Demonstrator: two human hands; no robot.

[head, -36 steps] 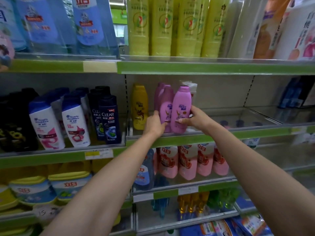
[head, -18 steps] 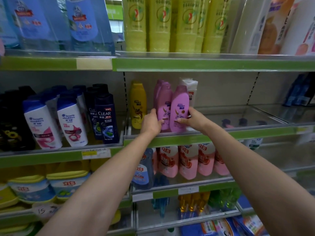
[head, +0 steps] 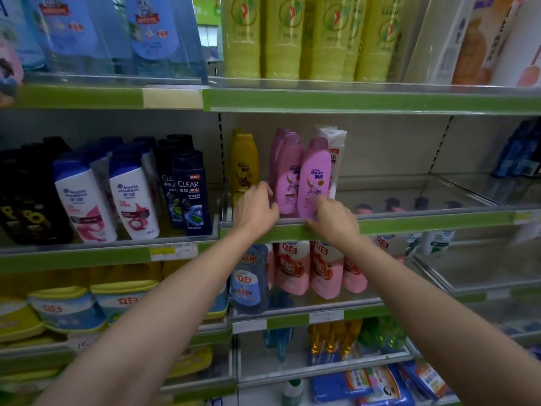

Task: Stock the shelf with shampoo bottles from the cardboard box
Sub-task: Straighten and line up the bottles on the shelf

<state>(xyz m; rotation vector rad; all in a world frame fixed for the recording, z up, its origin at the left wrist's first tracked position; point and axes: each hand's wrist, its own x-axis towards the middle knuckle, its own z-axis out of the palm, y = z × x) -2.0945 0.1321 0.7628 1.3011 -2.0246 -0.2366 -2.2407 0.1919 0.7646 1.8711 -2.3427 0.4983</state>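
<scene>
Head view: I am looking at a store rack of green-edged shelves, both bare arms stretched toward the middle level.
Shelf (head: 409,222): clear-floored, with a green front strip; its right half holds nothing I can make out but reflections.
Upper level: tall yellow-green bottles (head: 292,36) stand in a row above, blue refill packs (head: 87,33) to their left.
Left bay: white bottles with blue caps (head: 133,200) stand beside dark blue bottles (head: 191,191) on the neighbouring shelf.
Lower level: pink pouches (head: 325,268) stand just under my hands.
Yellow bottle (head: 244,165): upright at the left end of the shelf, just beside the pink ones.
Pink bottles (head: 288,171): a row running front to back, upright.
Front pink bottle (head: 315,174): upright at the shelf's front edge, touching the row on its left, a white bottle (head: 336,148) behind it.
Left hand (head: 256,208): fingers curled against the base of the pink row; I cannot tell whether it grasps one.
Right hand (head: 332,216): thumb and fingers pinch the foot of the front pink bottle.
</scene>
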